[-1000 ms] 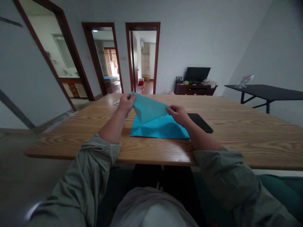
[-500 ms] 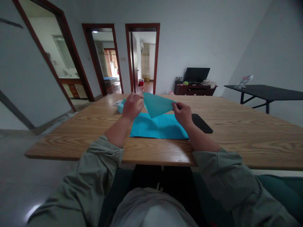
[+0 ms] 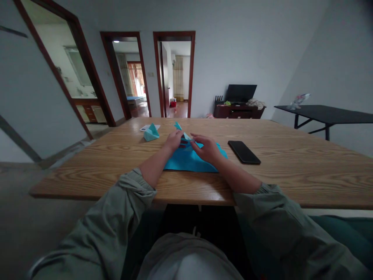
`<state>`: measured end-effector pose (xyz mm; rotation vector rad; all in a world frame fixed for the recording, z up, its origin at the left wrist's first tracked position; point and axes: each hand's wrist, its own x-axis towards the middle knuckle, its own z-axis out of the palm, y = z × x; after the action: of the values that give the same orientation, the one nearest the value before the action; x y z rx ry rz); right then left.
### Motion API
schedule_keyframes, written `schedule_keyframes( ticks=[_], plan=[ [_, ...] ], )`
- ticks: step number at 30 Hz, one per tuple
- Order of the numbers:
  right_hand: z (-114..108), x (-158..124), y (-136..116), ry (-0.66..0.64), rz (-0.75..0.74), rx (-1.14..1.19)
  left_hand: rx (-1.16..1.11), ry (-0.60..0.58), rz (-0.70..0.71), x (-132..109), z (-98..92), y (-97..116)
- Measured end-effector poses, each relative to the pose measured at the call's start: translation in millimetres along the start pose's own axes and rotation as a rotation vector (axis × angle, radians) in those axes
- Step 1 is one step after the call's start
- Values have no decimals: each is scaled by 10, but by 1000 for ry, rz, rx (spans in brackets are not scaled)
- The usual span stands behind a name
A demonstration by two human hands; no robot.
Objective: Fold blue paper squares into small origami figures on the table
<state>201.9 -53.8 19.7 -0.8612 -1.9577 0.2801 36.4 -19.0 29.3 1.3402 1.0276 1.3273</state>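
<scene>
L hand (image 3: 174,140) & R hand (image 3: 206,150) are both on a blue paper sheet (image 3: 186,163) lying in the middle of the bench (image 3: 279,175), its far part raised in a small creased peak btwn them; L fingers (image 3: 180,136) curl in at the fold, R fingers (image 3: 196,137) are loosely spread above it, can't tell if either pinches. Sheet looks light, thin & soft, likely to slide on the wood, so prob best held at the creased edges. Folded blue paper piece (image 3: 150,133) sits far left, black phone (image 3: 243,152) just right of the sheet.
</scene>
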Motion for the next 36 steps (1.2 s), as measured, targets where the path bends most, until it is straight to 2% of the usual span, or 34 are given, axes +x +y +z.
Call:
schedule_keyframes(
  ticks=[5,9,13,24,30,36],
  plan=[
    [21,28,102,7,142,283,-25,-107,34,-16,97,-86],
    [85,64,224,59,221,363,-101,-108,-13,-39,144,-153],
    [103,82,248,111,237,424,-120,-106,-28,-50,135,-170],
    [62,52,175,-23,175,395,-101,-196,-22,-79,96,-131],
    [63,66,156,33,295,455,-175,-252,-42,-53,58,-167],
    [74,80,163,120,329,271,40,-210,63,-71,126,-132]
  ],
)
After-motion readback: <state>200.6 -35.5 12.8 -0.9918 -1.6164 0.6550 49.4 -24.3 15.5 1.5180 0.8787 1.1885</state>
